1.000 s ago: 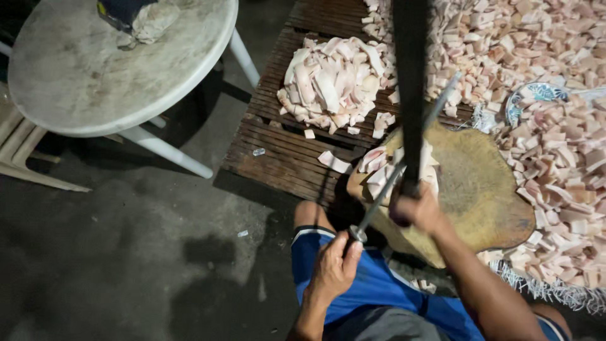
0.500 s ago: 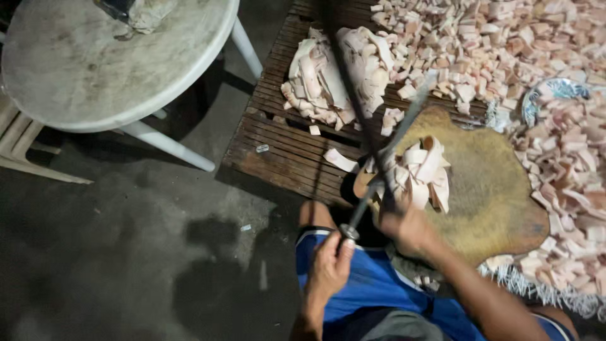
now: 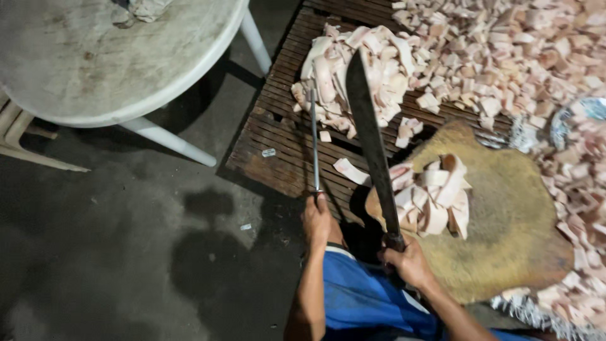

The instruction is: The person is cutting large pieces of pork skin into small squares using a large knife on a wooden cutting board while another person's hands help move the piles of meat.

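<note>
Steel: right hand (image 3: 410, 264) grips a long dark machete (image 3: 371, 148), left hand (image 3: 317, 220) clenches a thin sharpening rod (image 3: 314, 139); a slipped stroke could nick the left fingers.

Right hand (image 3: 409, 264) holds a machete (image 3: 368, 136), left hand (image 3: 317, 221) a steel rod (image 3: 314, 136).

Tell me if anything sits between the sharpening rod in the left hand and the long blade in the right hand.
Nothing visible does. The thin grey metal sharpening rod in the left hand and the long dark machete blade in the right hand stand side by side, apart, above the brown slatted wooden pallet.
</note>
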